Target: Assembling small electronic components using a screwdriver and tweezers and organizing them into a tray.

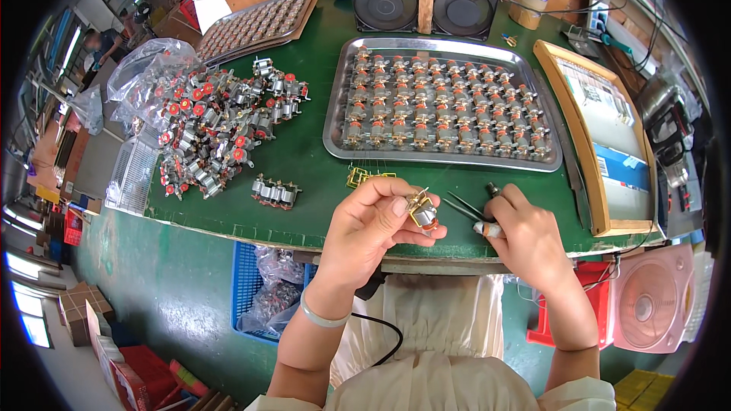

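My left hand (pixel 365 228) pinches a small motor armature (pixel 422 213) between thumb and fingers, above the front edge of the green table. The part has a silver body, a yellow piece on one side and a reddish end. To its right, my right hand (pixel 525 232) is closed around a pair of tweezers (pixel 466 207), whose tips point up and left, apart from the armature. A dark tip (pixel 493 189) shows by the right fingers; I cannot tell what it belongs to. Yellow wire-like pieces (pixel 365 176) lie just beyond my left hand.
A metal tray (pixel 329 137) holds rows of similar parts, with twin black fans (pixel 384 6) behind it. Left lie a loose heap of parts (pixel 205 133), a short row (pixel 276 192) and another filled tray (pixel 251 27). A wood-framed panel (pixel 601 217) stands right; a blue crate (pixel 244 297) sits below.
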A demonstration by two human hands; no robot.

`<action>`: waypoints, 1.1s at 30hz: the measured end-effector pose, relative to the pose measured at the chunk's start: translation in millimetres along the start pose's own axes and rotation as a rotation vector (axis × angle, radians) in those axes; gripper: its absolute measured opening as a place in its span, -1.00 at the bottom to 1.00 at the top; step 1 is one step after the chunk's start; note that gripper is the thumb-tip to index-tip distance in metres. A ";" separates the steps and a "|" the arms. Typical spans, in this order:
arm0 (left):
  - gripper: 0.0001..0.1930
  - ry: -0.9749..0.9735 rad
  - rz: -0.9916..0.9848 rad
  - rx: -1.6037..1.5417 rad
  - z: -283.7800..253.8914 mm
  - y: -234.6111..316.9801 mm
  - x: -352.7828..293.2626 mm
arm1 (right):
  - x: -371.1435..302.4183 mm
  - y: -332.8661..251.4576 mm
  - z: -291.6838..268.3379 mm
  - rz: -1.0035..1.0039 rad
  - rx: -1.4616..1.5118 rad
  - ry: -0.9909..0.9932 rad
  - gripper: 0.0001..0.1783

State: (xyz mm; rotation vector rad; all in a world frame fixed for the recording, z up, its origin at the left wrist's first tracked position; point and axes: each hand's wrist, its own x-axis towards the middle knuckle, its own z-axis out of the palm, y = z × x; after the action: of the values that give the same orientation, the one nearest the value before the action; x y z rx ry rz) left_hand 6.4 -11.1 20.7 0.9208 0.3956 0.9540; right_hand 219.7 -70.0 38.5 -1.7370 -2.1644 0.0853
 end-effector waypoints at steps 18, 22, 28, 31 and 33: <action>-0.81 0.045 0.029 -0.049 -4.4 -2.5 -2.8 | 8.9 -7.1 -3.2 -0.090 0.311 0.186 -0.73; -0.79 0.070 0.000 -0.044 -4.9 -1.4 -3.7 | 11.2 -14.0 -17.3 0.029 0.735 0.144 -0.73; -0.77 0.069 -0.014 -0.057 -5.4 -0.4 -4.1 | 9.9 -18.8 -25.1 0.165 0.959 0.103 -0.69; -0.77 0.053 -0.009 -0.093 -11.0 -2.4 -5.0 | -0.2 -15.8 -12.9 0.283 1.221 0.098 -0.71; -0.78 0.044 -0.003 -0.123 -15.7 -3.1 -5.9 | -5.7 -21.0 -7.2 0.318 1.424 0.104 -0.71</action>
State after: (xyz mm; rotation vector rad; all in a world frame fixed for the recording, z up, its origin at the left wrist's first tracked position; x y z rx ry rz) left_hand -5.4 -9.1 8.6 0.7880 0.3716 0.9860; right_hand 203.4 -81.8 49.5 -1.0634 -1.0649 1.2170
